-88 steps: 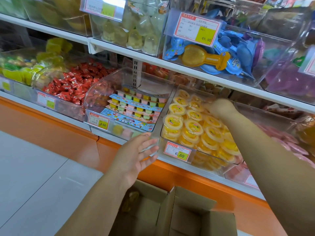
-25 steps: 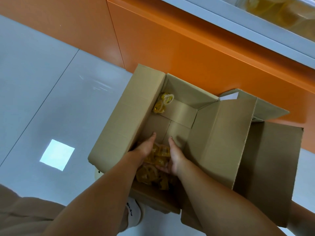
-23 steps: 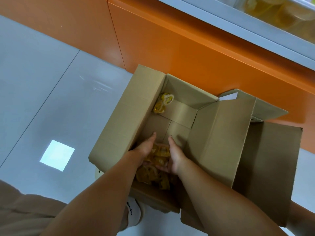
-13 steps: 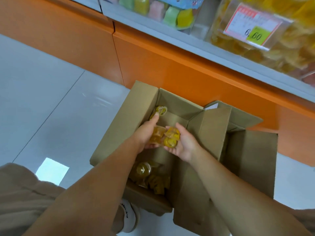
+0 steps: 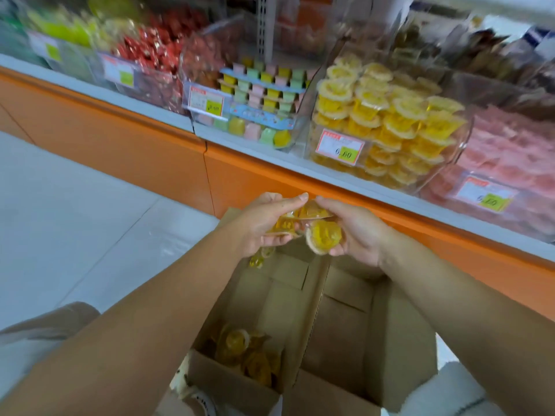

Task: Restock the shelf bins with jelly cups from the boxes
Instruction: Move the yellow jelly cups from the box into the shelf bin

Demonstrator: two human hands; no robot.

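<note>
Yellow jelly cups [image 5: 323,235] clutched between left hand [image 5: 264,225], right hand [image 5: 359,234], fingers [image 5: 282,203] curled round them

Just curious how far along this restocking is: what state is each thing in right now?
Left hand: holds jelly cups.
Right hand: holds jelly cups too.
Cardboard box: flaps open, few loose cups inside.
Yellow jelly bin: heaped nearly full.
</note>
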